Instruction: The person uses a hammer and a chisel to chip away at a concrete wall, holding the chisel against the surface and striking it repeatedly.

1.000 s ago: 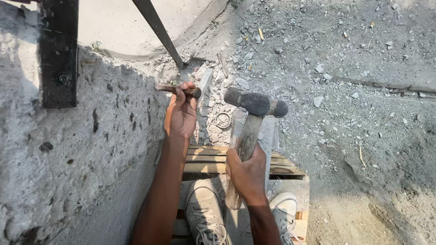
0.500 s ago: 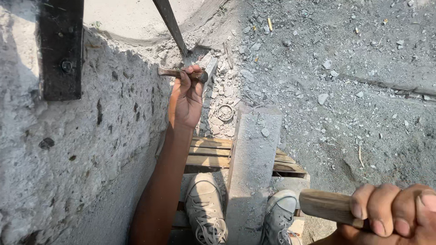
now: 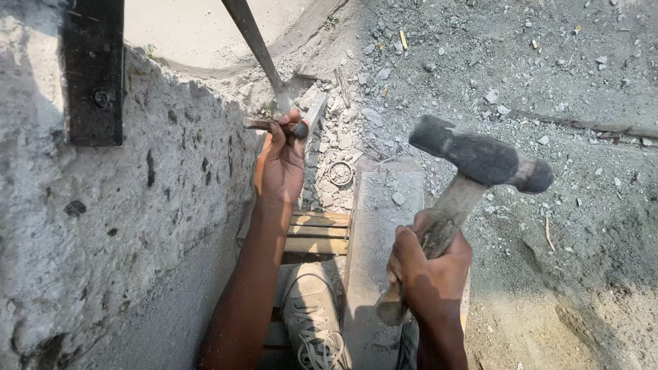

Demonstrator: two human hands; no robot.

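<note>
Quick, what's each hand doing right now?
Left hand: closed around a chisel set against the concrete wall.
Right hand: closed around a hammer.

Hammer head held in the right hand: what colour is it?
Dark grey-black hammer head, clearest in the head view.

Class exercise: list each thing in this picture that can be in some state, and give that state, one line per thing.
left hand: closed around the chisel
chisel: held level, tip against the wall
concrete wall: rough and pitted
right hand: gripping the hammer's handle
hammer: raised, clear of the chisel
shoe: laced, on the wooden slats
</note>
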